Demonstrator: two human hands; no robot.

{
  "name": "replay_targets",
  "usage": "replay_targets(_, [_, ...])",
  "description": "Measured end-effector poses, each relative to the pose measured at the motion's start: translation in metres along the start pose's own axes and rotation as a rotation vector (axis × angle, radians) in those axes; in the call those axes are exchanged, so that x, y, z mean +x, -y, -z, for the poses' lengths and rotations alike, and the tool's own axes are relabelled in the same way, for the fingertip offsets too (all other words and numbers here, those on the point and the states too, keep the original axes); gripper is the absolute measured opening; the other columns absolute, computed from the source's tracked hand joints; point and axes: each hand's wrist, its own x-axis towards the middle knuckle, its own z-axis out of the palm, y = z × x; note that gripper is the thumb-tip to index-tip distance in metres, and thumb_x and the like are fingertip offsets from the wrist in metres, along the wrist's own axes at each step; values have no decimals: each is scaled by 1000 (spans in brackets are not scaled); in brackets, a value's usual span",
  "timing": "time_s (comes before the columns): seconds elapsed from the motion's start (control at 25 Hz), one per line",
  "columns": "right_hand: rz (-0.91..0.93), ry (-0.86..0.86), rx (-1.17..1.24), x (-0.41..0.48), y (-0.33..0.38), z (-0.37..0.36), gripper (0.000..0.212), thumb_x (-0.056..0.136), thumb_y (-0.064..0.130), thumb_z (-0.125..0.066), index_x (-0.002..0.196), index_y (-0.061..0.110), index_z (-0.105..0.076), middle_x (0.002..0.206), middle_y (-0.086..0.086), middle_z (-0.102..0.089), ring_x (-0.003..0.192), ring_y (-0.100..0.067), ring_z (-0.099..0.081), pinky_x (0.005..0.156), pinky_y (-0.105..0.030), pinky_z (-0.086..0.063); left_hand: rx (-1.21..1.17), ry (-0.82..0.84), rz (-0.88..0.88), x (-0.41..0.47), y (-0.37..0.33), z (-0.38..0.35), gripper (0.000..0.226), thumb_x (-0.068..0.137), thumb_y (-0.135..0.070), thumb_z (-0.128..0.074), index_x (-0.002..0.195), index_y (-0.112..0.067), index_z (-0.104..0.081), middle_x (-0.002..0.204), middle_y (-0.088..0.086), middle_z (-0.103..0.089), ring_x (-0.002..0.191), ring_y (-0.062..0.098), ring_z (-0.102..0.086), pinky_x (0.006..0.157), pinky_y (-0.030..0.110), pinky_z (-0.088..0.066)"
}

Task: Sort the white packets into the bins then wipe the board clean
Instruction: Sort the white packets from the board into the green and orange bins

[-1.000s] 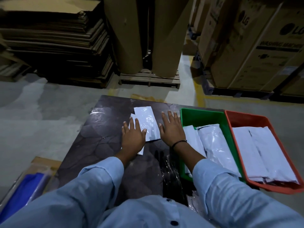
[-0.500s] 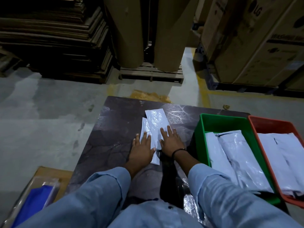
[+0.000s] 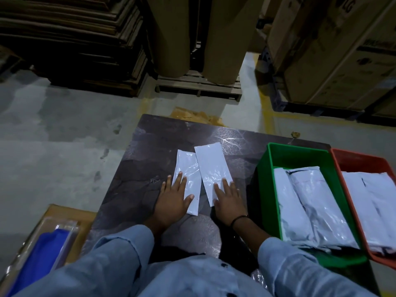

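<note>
On the dark board (image 3: 150, 159), two glossy, crinkled white packets (image 3: 214, 168) lie flat.

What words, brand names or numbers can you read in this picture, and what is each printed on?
"LG": on the cardboard box at the top right, seen at a tilt.
Dark band of print on the same box, lower down: too blurred to read.
White packets, green bin, red bin: no readable text.

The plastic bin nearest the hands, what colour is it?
Green bin, seen in the head view.
</note>
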Motion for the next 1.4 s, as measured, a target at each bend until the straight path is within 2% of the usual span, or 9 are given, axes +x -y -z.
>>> replay_targets(0.16, [15,-259,-23,-47,3,-25,41,91,42,-45,121,19,-62,133,-14,-55,129,-39,-45,111,-54,-30,51,-65,45,-36,4,-16,82,95,-70,-18,158,-18,-33,168,4,-18,152,44,-21,121,60,-19])
replay_targets(0.28, [30,-433,32,-63,0,-33,28,89,42,-54,100,19,-65,106,-6,-59,102,-31,-54,96,-47,-40,71,-112,92,-52,-6,-18,76,97,-68,-28,154,-20,-42,164,9,-31,149,47,-25,120,62,-21])
replay_targets(0.44, [49,-391,101,-36,9,-29,45,91,46,-49,125,17,-56,131,-12,-50,122,-35,-46,100,-51,-42,35,-89,101,-38,-17,-7,77,96,-69,-26,160,-27,-24,170,11,-11,152,48,-12,121,61,-14])
replay_targets(0.56, [85,-249,28,-11,21,-34,68,92,58,-38,150,23,-34,159,-17,-24,144,-44,-20,114,-61,-21,15,-96,116,-13,-27,0,73,99,-63,-33,162,-31,-13,170,14,1,152,51,-6,121,61,-11])
replay_targets(0.76, [79,-254,-23,-7,24,-49,71,95,61,-32,156,28,-18,165,-14,-1,150,-41,1,118,-62,-5,65,-79,155,0,-33,-22,69,105,-53,-30,162,-30,0,168,18,16,149,58,6,120,68,-5])
replay_targets(1.0, [77,-326,12,-30,12,-64,59,100,48,-36,155,30,-24,165,-12,-8,150,-40,-7,116,-57,-19,105,-173,77,-15,-20,-42,67,104,-55,-29,162,-30,-6,169,17,5,149,58,-2,120,66,0])
replay_targets(1.16, [54,-283,-21,-31,12,-61,52,98,40,-43,149,36,-35,162,-13,-20,146,-41,-20,98,-52,-34,249,-113,-56,-15,-11,-47,62,102,-22,-31,161,-13,-16,168,20,-7,152,51,5,118,70,-12])
replay_targets(1.28, [61,-228,22,-29,11,-59,65,87,30,-63,146,37,-36,162,-12,-20,144,-41,-23,93,-53,-36,276,-171,-38,-21,-18,-31,69,89,-15,-49,156,-7,-32,161,27,-27,151,46,-4,117,61,-29])
replay_targets(1.4, [69,-242,67,-30,6,-54,73,79,17,-72,143,31,-41,159,-15,-27,138,-42,-34,88,-51,-41,269,-178,-20,-25,-21,-25,74,83,-9,-53,154,-4,-33,160,30,-27,149,46,-14,116,60,-33])
